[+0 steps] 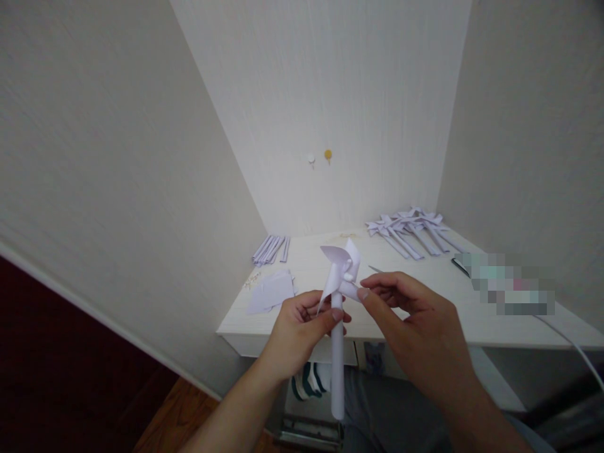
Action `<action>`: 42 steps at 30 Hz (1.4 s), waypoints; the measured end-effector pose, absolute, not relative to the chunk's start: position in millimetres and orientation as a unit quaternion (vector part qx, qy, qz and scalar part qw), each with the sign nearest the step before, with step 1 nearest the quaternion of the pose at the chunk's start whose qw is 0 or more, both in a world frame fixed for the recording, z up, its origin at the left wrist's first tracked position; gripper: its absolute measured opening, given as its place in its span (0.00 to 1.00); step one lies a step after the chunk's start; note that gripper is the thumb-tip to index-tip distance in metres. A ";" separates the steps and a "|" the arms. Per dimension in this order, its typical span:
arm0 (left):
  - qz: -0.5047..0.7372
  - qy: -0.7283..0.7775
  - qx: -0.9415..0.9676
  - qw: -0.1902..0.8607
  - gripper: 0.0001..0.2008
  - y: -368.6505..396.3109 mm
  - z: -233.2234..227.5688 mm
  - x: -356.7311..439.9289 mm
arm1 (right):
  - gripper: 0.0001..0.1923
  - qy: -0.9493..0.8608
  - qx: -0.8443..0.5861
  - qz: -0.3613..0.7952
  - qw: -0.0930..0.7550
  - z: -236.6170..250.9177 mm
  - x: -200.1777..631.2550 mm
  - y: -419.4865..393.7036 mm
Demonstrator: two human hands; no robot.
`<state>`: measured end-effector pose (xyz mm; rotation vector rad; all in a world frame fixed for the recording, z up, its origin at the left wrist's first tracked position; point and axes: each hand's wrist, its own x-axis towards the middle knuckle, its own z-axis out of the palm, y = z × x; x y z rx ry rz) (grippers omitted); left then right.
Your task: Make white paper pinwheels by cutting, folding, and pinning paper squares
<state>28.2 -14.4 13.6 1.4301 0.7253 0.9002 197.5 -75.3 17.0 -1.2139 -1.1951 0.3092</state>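
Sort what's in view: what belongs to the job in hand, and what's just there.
Seem to belong:
paper pinwheel, held in the left hand
heaped pinwheels
paper rolls
paper sheets

Seem unrelated:
yellow hook
white hook
white cable
green-and-white striped item

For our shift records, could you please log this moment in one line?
left hand: holds paper pinwheel | right hand: touches blade | desk: pinwheel pile, paper tubes, sheets
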 end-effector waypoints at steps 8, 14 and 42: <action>0.455 0.302 0.517 0.660 0.17 2.3 7.7 27.2 | 0.15 -0.569 -0.548 0.256 0.558 14.9 203.8 -66.7; 0.491 0.288 0.434 0.698 0.19 14.4 0.5 33.9 | 0.17 -0.597 -0.467 0.485 0.436 -17.9 200.7 -57.1; 0.486 0.325 0.562 0.585 0.24 101.4 -65.0 118.0 | 0.14 -0.485 -0.652 0.278 0.513 -90.0 235.6 -23.8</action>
